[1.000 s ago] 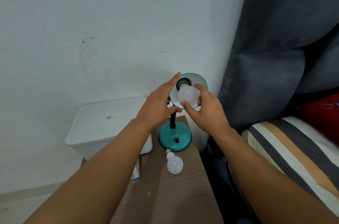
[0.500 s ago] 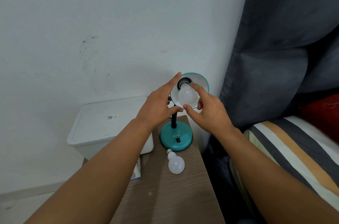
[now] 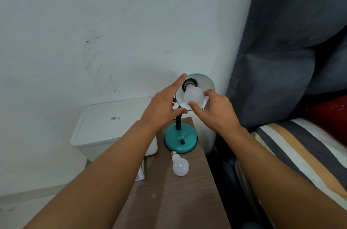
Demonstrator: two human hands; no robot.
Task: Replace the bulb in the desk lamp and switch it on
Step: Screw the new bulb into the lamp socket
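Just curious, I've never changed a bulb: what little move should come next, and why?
Probably another twist of the bulb by the right hand, which pinches it at the socket while the left hand steadies the shade. It is unlit; the switch is untouched.

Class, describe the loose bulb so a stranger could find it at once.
Start at the wooden table against the white wall. In front of the teal lamp base lies the loose bulb, on its side. The other bulb sits in the lamp's socket.
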